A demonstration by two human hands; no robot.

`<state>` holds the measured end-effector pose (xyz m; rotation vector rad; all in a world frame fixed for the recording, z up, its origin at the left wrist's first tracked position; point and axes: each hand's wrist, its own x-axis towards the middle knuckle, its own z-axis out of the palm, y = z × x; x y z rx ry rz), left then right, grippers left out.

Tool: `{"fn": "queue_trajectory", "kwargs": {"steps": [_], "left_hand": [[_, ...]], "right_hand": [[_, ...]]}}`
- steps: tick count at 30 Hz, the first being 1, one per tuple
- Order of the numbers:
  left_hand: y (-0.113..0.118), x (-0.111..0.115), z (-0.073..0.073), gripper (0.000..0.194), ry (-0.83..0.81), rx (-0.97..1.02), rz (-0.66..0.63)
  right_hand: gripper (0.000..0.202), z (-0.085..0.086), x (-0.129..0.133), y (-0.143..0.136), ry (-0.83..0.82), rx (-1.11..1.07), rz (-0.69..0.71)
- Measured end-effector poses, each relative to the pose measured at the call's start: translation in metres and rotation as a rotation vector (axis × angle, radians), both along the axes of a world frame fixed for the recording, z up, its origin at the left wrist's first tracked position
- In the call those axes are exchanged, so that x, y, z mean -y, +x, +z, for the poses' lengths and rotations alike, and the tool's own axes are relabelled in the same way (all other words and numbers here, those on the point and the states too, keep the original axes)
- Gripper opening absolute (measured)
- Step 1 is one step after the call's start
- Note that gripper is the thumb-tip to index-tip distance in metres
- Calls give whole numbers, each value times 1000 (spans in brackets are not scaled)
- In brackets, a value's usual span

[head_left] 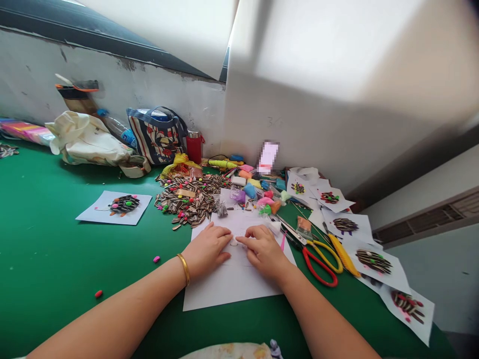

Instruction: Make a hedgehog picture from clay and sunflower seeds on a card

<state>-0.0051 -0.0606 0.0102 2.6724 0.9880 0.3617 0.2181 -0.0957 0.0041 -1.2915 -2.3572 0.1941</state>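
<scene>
Presently, the white sheet (232, 291) lies at lower centre of the frame. The left hand (208, 249) rests on it, fingers extended, gripping nothing visible. The right hand (265, 250) points its index finger at a faint drawing (235, 243); whether it pinches anything cannot be determined. Advisable: brace the sheet firmly, press lightly.

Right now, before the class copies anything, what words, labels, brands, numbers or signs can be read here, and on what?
"36": faint, on the white panel; the second character is uncertain.
Bottle label: too small to read.
Phone: screen blurred, unreadable.
Front sheet: faint marks, no readable words.
</scene>
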Motion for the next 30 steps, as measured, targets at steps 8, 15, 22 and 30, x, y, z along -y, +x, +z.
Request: {"fn": "queue_trajectory", "kwargs": {"steps": [8,15,22,30], "left_hand": [[-3,-1,3,33,10,-39,-49],[-3,0,3,35,-2,-51,-44],[-1,3,0,40,50,-31,-22],[0,4,0,43,23,-53,-10]], "right_hand": [[44,2,-3,4,-2,-26,-36],[45,-2,-4,3,-14,-39,-48],[41,-2,-4,3,-6,-41,-60],[41,-2,-4,3,-10,-22,-82]]}}
